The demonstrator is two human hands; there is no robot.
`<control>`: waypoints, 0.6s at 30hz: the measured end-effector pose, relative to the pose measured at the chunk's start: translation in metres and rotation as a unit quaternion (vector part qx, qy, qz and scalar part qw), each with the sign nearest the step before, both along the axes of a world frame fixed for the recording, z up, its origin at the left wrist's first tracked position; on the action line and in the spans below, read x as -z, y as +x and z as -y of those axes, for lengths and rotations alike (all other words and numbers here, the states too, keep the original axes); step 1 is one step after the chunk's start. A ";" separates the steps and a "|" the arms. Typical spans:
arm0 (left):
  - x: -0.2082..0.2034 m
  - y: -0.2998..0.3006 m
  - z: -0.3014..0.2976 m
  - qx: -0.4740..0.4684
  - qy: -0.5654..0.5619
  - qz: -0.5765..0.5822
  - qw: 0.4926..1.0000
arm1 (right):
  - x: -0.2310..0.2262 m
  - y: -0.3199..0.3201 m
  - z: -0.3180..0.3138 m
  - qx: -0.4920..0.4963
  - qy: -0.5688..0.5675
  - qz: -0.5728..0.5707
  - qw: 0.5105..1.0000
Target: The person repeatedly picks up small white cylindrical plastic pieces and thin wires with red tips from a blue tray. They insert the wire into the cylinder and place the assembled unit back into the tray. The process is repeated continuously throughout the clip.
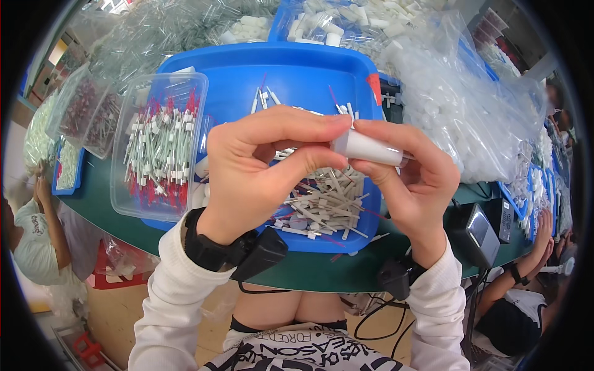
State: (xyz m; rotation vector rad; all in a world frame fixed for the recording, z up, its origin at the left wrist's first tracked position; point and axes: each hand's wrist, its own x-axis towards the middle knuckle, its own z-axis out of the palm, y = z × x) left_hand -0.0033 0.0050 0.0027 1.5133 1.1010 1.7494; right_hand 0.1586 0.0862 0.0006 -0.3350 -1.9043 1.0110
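A small white cylinder with clear plastic around it (371, 148) is held level in front of me, above the blue tray (260, 60). My left hand (253, 164) pinches its left end between thumb and fingers. The thumb and fingers of my right hand (416, 176) close on its right part, and the fingertips of both hands nearly meet. Below my hands, many thin white sticks with small white pieces (331, 207) lie loosely in the tray, a few with pink bristles. My hands hide part of the pile.
Left of the tray stands a clear box (117, 179) of pink-bristled sticks. Clear bags of white parts (445, 117) lie at the right and back. A black device (479, 235) with cables sits near the right table edge (297, 272). Other people work on both sides.
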 end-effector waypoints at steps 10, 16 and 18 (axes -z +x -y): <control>0.003 0.000 -0.009 -0.005 0.002 0.056 0.998 | -0.001 -0.007 0.001 -0.043 -0.138 -0.033 0.989; 0.003 -0.006 -0.007 0.015 -0.020 0.040 0.999 | 0.002 -0.006 0.001 -0.002 -0.050 -0.029 0.998; 0.006 -0.009 -0.006 0.020 0.013 0.011 1.000 | 0.001 -0.004 0.000 0.013 -0.006 -0.007 1.000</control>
